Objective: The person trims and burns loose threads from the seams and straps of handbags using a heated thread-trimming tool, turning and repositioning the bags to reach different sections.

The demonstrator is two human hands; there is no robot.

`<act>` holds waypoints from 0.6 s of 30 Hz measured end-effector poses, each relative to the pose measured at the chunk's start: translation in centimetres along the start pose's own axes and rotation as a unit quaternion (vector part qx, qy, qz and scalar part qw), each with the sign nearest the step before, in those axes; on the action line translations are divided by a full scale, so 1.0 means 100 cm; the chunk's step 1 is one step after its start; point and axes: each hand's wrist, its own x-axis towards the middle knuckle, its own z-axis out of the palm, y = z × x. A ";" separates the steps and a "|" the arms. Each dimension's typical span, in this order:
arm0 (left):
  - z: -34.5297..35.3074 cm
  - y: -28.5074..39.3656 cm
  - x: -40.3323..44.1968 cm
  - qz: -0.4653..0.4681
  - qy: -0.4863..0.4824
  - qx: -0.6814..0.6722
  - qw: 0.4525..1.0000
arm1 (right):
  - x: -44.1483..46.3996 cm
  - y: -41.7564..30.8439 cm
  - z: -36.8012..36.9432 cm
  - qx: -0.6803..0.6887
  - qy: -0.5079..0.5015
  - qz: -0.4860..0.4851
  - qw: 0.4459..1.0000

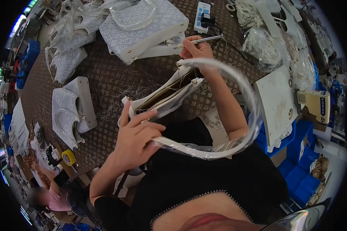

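Yellow tape roll (72, 156), labelled box (312, 103), blue bins (300, 178)

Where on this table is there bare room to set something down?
Barest seems the patterned cloth between the lone pale bag and the white strips at picture left. A narrower strip separates that bag from the heaped bags above. Crowded: toward the held bag, where loose threads litter the cloth, and upper right, under plastic-wrapped pieces.

Black top (235, 175) with studded neckline (219, 191)
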 end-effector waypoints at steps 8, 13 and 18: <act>-0.048 -0.131 0.010 -0.226 0.556 -0.258 0.757 | 0.004 0.003 -0.005 0.038 -0.003 -0.036 0.999; -0.020 -0.036 0.012 -0.098 0.303 -0.020 0.948 | -0.001 -0.001 -0.004 0.068 0.042 -0.022 0.997; 0.045 0.019 0.028 -0.077 0.145 -0.146 0.976 | -0.013 0.000 0.001 0.055 0.055 -0.011 0.997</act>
